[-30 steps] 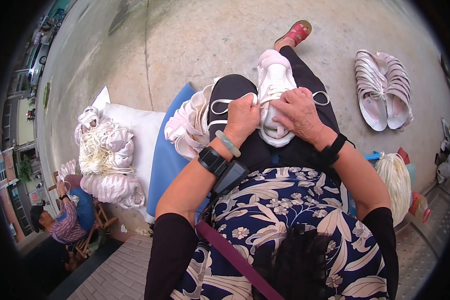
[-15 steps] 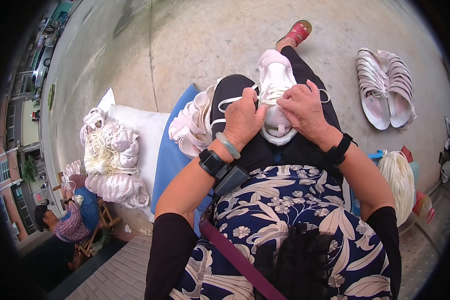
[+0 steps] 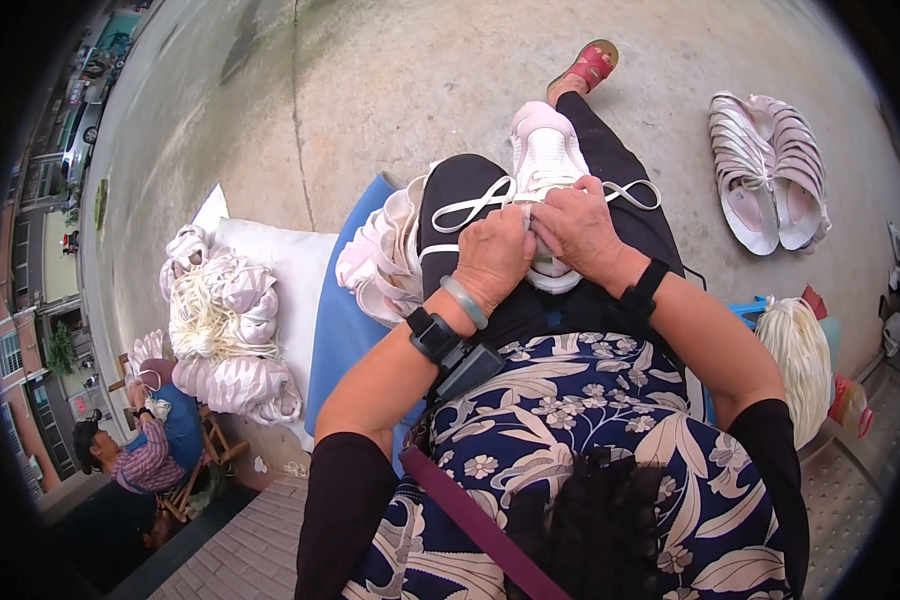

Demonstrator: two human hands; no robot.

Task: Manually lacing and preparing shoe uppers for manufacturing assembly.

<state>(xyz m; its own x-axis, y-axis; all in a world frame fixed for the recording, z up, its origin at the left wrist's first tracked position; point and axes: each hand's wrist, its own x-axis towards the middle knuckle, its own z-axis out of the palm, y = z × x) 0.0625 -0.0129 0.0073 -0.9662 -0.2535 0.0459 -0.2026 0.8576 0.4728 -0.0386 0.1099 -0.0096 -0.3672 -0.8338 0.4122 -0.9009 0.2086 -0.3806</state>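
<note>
Far left, a co-worker (image 3: 148,450) is seen seated on a wooden seat. A heap of pink-white uppers (image 3: 240,385), topped with cream laces (image 3: 210,320), is laid on a white sheet (image 3: 295,265). More stacked uppers (image 3: 382,255) are set on blue cloth (image 3: 332,320) by the left thigh. Left hand (image 3: 492,255): grip closed on the white lace (image 3: 475,205) at the shoe's throat. Shoe (image 3: 550,150) is held on the lap, sole down, toe pointed away from the torso, long axis roughly fore-aft; lace loops are spread to both sides. Right hand (image 3: 582,225): fingers curled against the throat; grip cannot be told, fingertips hidden. Right: two nested upper rows (image 3: 740,170) are tied together on the floor (image 3: 400,80); a pale lace hank (image 3: 795,370) is seen beside a reddish plastic bag (image 3: 850,405), contents unclear.
</note>
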